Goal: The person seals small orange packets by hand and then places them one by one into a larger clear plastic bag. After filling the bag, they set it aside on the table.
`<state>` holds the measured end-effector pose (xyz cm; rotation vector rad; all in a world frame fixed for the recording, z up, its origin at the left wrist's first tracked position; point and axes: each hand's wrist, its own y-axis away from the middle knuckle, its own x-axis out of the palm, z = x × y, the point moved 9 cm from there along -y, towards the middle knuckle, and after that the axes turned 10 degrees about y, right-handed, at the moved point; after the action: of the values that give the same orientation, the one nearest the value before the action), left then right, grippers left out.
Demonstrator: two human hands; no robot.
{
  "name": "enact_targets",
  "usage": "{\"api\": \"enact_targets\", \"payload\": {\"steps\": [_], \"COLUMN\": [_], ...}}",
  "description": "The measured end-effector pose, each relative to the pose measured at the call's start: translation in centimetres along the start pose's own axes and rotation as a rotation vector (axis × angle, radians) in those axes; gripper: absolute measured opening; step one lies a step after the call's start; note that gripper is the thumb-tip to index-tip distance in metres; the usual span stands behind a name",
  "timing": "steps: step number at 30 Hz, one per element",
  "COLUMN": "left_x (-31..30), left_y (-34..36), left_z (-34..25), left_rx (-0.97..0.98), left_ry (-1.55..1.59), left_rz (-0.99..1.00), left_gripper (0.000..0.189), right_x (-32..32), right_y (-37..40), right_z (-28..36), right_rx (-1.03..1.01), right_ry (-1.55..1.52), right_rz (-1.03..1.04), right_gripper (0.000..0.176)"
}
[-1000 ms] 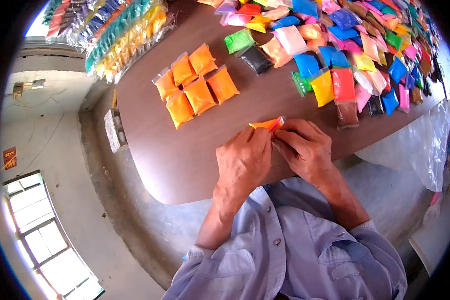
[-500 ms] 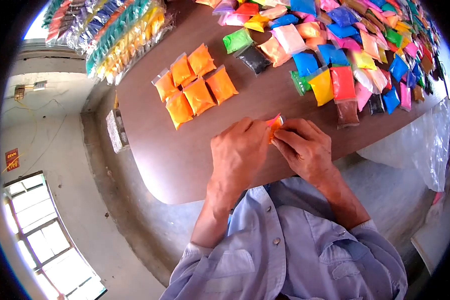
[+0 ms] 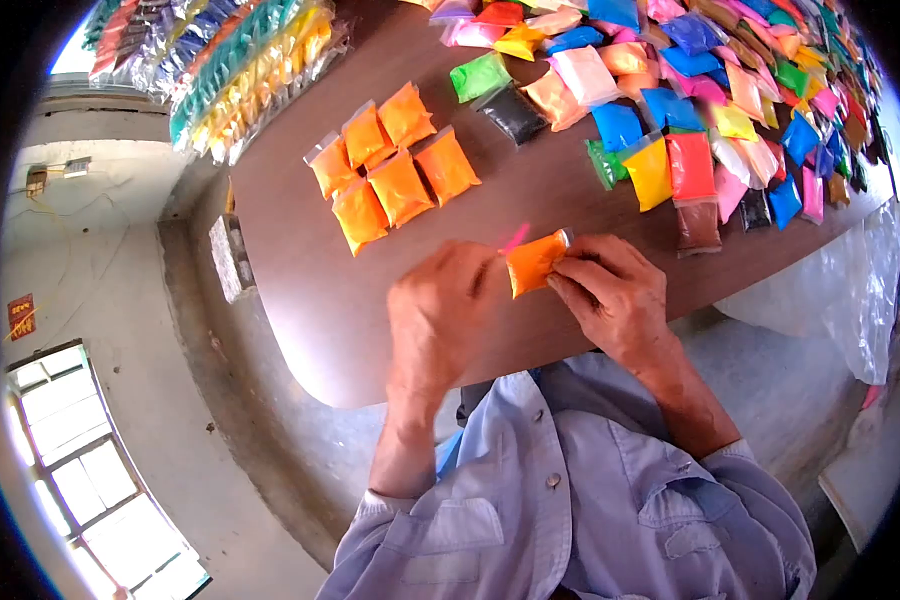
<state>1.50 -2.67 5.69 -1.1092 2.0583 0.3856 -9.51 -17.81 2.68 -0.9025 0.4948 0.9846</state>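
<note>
Orange pouch: a small, plump, bright-orange clear-plastic packet (image 3: 532, 266) was between the hands, over the brown, smooth tabletop (image 3: 325, 315).
Right hand (image 3: 615, 295): thumb and fingers pinched the packet's right edge.
Left hand (image 3: 442, 305): blurred, fingers curled beside a slim pink strip (image 3: 515, 238); whether they gripped it, I couldn't tell.
Handling: probably light, soft, slightly slippery; best pinched along an edge, unsqueezed.

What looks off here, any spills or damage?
No spill or damage shows. One oddity: a pink strip by the left hand, beside the orange packet the right hand pinches. Its colour doesn't match the packet, and blur hides what it is.
</note>
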Motion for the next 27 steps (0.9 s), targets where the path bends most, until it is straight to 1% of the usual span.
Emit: {"api": "enact_targets", "payload": {"steps": [2, 6, 8, 11, 12, 14, 15, 17, 19, 21, 23, 25, 26, 27], "left_x": [1.1, 1.9, 0.8, -0.6, -0.8, -0.9, -0.4, 1.5, 2.3, 2.4, 1.7, 1.0, 0.5, 0.1], "left_y": [0.6, 1.9, 2.4, 2.8, 3.0, 3.5, 3.8, 4.5, 4.8, 5.2, 5.4, 5.7, 5.8, 5.7], "left_z": [-2.1, -1.0, 1.2, 2.6, 2.3, 1.3, 1.0, -0.3, -0.3, 0.1, 0.9, 2.8, 3.5, 3.5], "left_rx": [0.094, 0.084, -0.005, -0.040, -0.042, -0.055, -0.055, 0.030, 0.033, 0.051, 0.032, -0.053, -0.039, -0.041], "left_ry": [0.061, 0.013, 0.016, 0.000, -0.002, 0.126, 0.128, 0.187, 0.184, 0.113, 0.108, 0.053, 0.024, 0.022], "left_rz": [-0.007, -0.029, -0.094, -0.147, -0.148, -0.171, -0.171, -0.112, -0.102, -0.152, -0.188, -0.207, -0.247, -0.247], "left_gripper": [0.010, 0.006, 0.005, 0.005, 0.005, 0.006, 0.006, 0.008, 0.008, 0.008, 0.008, 0.008, 0.007, 0.007], "right_x": [0.1, -0.3, 0.2, 0.7, 0.6, 0.6, 0.6, 0.6, 0.6, 0.5, 0.7, 0.8, 0.7, 0.8], "right_y": [0.0, -0.5, -0.3, -0.1, -0.2, -0.3, -0.3, -0.5, -0.8, -0.8, -0.8, -0.8, -0.7, -0.7], "right_z": [-0.4, -0.1, -0.1, -0.3, -0.2, -0.2, -0.2, -0.1, 0.0, 0.1, 0.2, 0.2, 0.2, 0.2], "right_rx": [0.048, 0.030, -0.010, -0.007, -0.008, 0.023, 0.023, 0.000, -0.019, -0.033, -0.041, -0.049, -0.048, -0.048], "right_ry": [-0.032, -0.023, 0.022, 0.018, 0.015, 0.020, 0.022, 0.015, 0.021, 0.032, 0.045, 0.046, 0.049, 0.046], "right_rz": [0.011, 0.021, 0.054, 0.065, 0.066, 0.136, 0.136, 0.125, 0.125, 0.129, 0.156, 0.135, 0.117, 0.117], "right_gripper": [0.020, 0.019, 0.019, 0.020, 0.020, 0.022, 0.022, 0.025, 0.026, 0.027, 0.029, 0.029, 0.030, 0.030]}}
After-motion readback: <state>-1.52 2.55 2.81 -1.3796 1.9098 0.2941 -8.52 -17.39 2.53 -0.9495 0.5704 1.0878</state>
